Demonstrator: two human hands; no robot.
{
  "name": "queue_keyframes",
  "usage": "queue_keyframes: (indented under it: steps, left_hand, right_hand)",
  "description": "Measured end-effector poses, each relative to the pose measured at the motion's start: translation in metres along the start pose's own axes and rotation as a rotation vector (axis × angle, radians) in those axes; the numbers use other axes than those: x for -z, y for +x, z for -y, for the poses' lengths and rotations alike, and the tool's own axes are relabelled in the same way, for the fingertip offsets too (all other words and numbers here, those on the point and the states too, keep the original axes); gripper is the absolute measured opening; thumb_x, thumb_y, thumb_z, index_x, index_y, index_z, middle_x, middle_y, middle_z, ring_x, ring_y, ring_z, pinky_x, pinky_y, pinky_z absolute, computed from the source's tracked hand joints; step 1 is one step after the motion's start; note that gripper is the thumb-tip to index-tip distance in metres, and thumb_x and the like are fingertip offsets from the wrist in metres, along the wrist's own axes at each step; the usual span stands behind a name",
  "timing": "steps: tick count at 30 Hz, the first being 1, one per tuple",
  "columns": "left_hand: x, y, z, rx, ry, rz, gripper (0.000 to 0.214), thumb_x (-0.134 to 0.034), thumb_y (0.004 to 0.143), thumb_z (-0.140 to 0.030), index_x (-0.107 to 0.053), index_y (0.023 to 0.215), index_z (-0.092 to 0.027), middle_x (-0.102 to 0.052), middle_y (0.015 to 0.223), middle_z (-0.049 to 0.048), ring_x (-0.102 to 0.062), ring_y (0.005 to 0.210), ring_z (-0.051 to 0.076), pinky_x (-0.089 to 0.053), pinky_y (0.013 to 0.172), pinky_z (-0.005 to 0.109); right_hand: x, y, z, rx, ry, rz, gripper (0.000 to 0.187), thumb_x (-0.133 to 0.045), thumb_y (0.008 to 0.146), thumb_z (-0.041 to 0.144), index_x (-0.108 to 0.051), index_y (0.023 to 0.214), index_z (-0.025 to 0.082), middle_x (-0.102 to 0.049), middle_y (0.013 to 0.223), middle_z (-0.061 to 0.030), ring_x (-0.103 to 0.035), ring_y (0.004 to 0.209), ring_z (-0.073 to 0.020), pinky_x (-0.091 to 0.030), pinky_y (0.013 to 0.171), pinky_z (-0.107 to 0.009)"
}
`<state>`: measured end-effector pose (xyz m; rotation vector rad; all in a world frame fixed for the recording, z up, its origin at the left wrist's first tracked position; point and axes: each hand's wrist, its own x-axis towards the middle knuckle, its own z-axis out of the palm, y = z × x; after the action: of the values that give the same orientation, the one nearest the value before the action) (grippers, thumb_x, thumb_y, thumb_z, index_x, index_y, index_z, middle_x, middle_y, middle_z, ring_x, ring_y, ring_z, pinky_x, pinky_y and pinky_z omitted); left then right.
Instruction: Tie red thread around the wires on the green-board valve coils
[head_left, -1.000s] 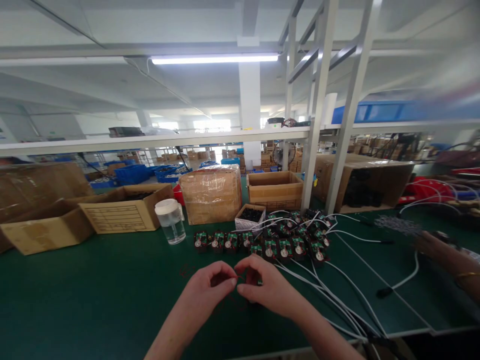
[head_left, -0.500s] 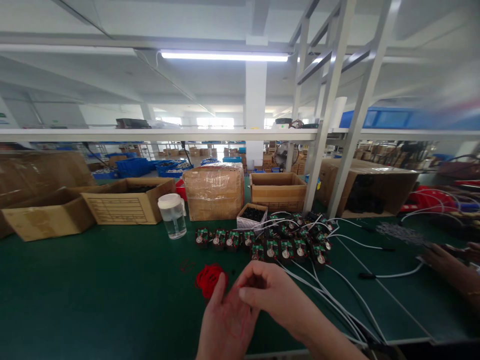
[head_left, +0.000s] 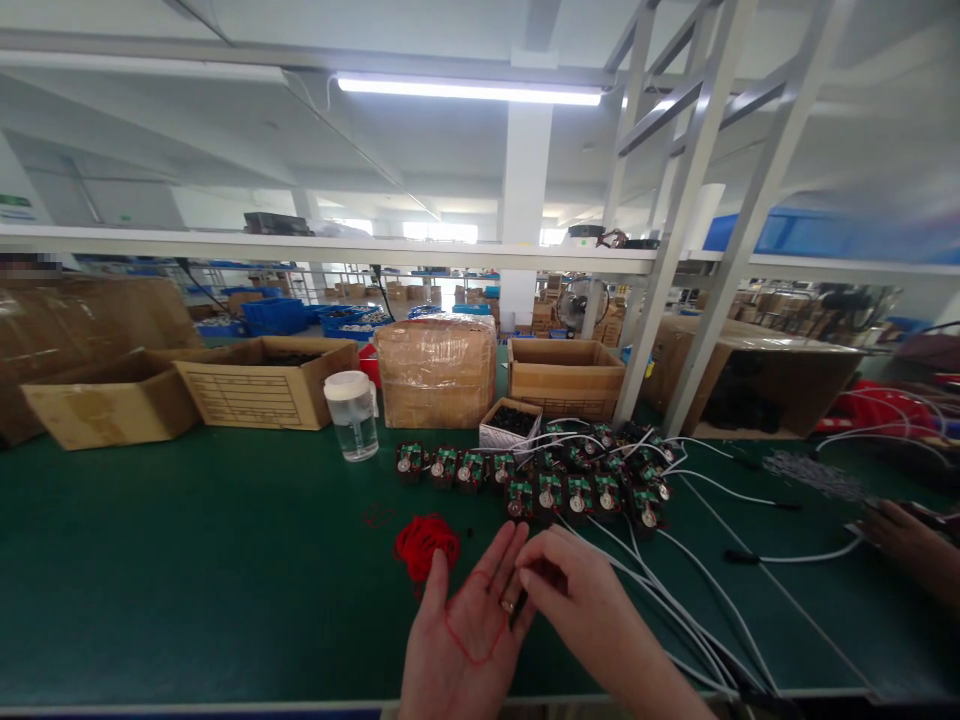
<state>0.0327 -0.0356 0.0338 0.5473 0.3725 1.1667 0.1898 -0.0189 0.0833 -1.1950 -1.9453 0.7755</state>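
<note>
My left hand [head_left: 466,640] is turned palm up with its fingers stretched out. A thin red strand [head_left: 474,658], thread or fine wire, lies in a loose loop across that palm. Against its fingers, my right hand [head_left: 581,585] is closed in a pinch; what sits between the fingertips is hidden. A small gold-coloured thing [head_left: 508,604] shows at the left fingers; I cannot tell whether it is a ring. Just beyond the left thumb lies a bundle of red strands [head_left: 426,545], with a few loose red pieces [head_left: 379,515] beside it on the green table [head_left: 247,590].
Several black units with green circuit boards [head_left: 578,495] stand in rows, their white cables [head_left: 667,610] running toward the front edge. Behind are a water jug [head_left: 352,418], a small box of black parts [head_left: 510,428] and cardboard boxes [head_left: 435,375]. A co-worker's hand [head_left: 911,540] is at right.
My left hand has opened flatter, showing more of the red loop on its palm. My right hand has shifted slightly right, still pinched. The view has tilted a little.
</note>
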Motion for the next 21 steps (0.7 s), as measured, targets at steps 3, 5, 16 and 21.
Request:
queue_keyframes:
  steps: [3,5,16,21]
  left_hand:
    - [-0.003,-0.001,0.000,0.080,-0.164,0.108,0.080,-0.025,0.094,-0.071,-0.063,0.133,-0.012,-0.063,0.140,0.0151,-0.044,0.141,0.028,-0.028,0.120,0.043]
    - [-0.006,-0.002,0.000,0.137,-0.246,0.160,0.081,-0.023,0.096,-0.068,-0.064,0.129,-0.007,-0.067,0.133,0.0174,-0.047,0.138,0.028,-0.027,0.119,0.041]
    - [-0.008,0.002,0.006,0.378,-0.252,0.225,0.083,-0.024,0.095,-0.071,-0.066,0.126,-0.006,-0.071,0.122,0.0193,-0.063,0.114,0.026,-0.035,0.108,0.040]
    - [-0.008,0.002,0.011,0.401,-0.261,0.197,0.081,-0.024,0.096,-0.070,-0.060,0.133,-0.007,-0.070,0.125,0.0203,-0.068,0.100,0.025,-0.040,0.102,0.046]
  right_hand:
    - [-0.003,-0.001,0.004,0.013,-0.008,0.005,0.021,-0.055,0.082,0.003,-0.066,0.083,0.021,-0.059,0.086,-0.0004,-0.058,0.080,-0.0162,-0.044,0.069,-0.026]
    - [-0.002,0.000,0.005,0.041,-0.060,-0.001,0.021,-0.057,0.083,0.003,-0.066,0.086,0.021,-0.059,0.089,-0.0011,-0.057,0.087,-0.0183,-0.043,0.075,-0.029]
    - [0.009,0.008,0.001,-0.018,-0.095,0.166,0.017,-0.066,0.077,0.008,-0.072,0.077,0.023,-0.060,0.088,0.0005,-0.055,0.096,-0.0193,-0.038,0.086,-0.032]
    - [0.009,0.007,-0.001,-0.022,-0.060,0.190,0.018,-0.068,0.070,0.006,-0.071,0.076,0.023,-0.061,0.087,0.0025,-0.056,0.094,-0.0176,-0.036,0.085,-0.030]
